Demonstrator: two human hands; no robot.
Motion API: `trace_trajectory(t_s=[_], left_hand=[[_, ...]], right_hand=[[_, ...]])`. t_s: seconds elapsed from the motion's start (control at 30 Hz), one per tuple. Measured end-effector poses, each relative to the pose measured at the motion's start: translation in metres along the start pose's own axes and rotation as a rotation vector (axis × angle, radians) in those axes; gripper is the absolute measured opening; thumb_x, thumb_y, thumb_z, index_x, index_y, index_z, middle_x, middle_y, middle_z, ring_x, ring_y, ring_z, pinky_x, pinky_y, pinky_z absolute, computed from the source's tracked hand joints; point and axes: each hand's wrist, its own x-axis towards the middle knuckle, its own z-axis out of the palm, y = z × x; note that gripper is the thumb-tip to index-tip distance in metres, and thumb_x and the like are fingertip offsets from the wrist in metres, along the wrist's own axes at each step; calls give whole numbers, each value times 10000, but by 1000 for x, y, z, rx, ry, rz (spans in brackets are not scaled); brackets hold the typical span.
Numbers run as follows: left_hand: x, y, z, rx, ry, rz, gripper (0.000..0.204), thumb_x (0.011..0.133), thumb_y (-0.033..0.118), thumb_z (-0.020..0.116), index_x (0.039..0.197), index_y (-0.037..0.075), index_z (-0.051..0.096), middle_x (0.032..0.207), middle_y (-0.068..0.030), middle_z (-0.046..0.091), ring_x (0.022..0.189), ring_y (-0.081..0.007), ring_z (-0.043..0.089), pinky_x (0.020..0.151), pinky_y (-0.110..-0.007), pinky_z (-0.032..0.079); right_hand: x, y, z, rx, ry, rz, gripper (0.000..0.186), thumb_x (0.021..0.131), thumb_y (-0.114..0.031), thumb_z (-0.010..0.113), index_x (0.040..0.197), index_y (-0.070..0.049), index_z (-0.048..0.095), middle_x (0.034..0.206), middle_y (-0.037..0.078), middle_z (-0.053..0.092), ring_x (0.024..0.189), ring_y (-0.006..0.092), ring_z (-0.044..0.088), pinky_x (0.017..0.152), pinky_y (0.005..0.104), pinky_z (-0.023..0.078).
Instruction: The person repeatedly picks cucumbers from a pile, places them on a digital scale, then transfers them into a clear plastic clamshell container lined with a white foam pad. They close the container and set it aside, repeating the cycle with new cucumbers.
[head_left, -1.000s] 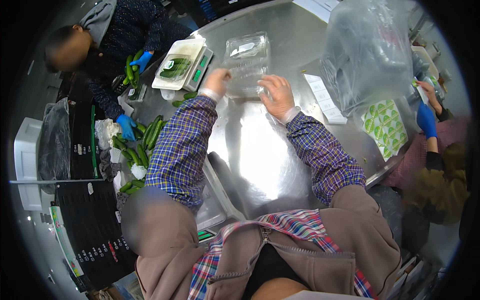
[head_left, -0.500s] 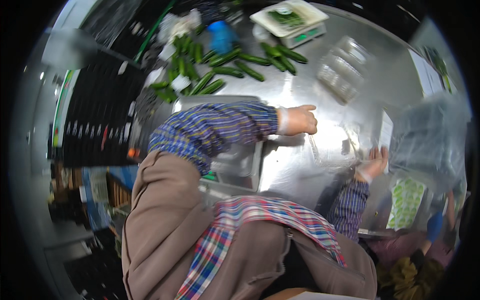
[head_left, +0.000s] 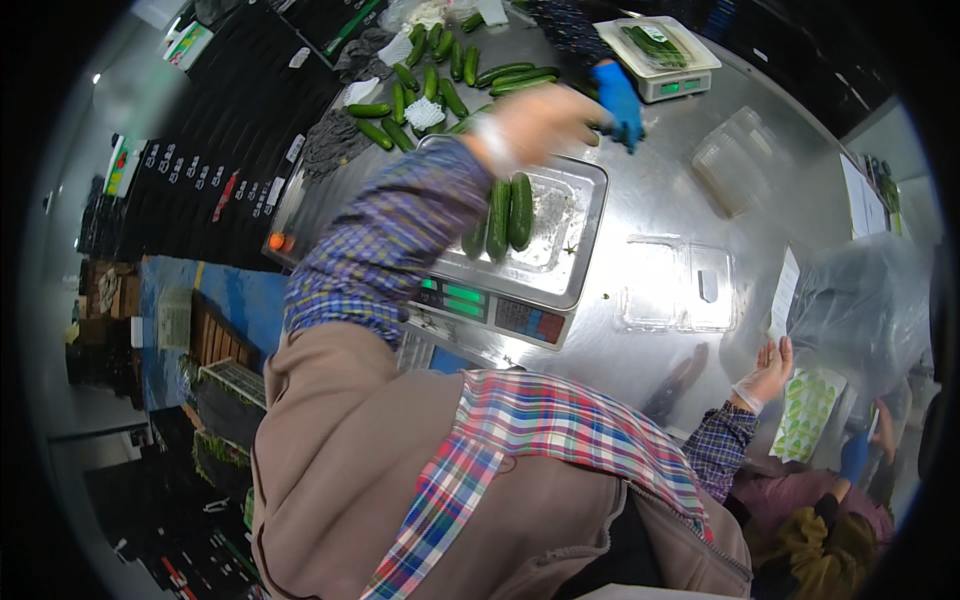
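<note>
Green cucumbers (head_left: pixel 508 212) now lie on the scale's steel tray (head_left: pixel 570 235). The left hand (head_left: pixel 535 120), half a second ago over the bare surface (head_left: pixel 650 180), has swung above the tray, too blurred to tell its grip. The right hand (head_left: pixel 768 370) rests open, apart from the clear clamshell (head_left: pixel 675 285).

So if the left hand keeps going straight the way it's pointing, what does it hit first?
Probably the co-worker's blue-gloved hand, which lies just past the blurred left hand, above the scale tray. Loose cucumbers lie on the table beside that line. Depth is unclear, so it may pass above them.
</note>
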Motion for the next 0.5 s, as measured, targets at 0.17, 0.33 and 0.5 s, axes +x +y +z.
trace_trajectory(t_s=[0.17,0.33,0.5], left_hand=[[-107,-131,-90,405,164,-859,236,853,140,541,1042,84,670,1052,-109,663,975,-290,614,869,-354,465],[-171,-229,-62,936,-306,-479,610,757,-5,541,1320,213,454,1351,-48,461,1245,-301,416,999,-438,369],[-180,-287,-62,729,-375,-411,390,806,134,569,1196,136,578,1147,-109,616,1124,-315,531,945,-414,410]], right_hand=[[-52,-20,-1,48,-28,-69,310,896,-32,460,1195,23,521,1232,127,529,991,199,551,912,327,443],[-131,-34,21,6,-33,-143,265,901,-18,458,1142,33,556,1160,115,565,950,182,559,903,322,450],[-206,-44,74,-45,-50,-203,219,889,-4,484,1065,44,606,1048,94,608,878,159,574,862,303,463]])
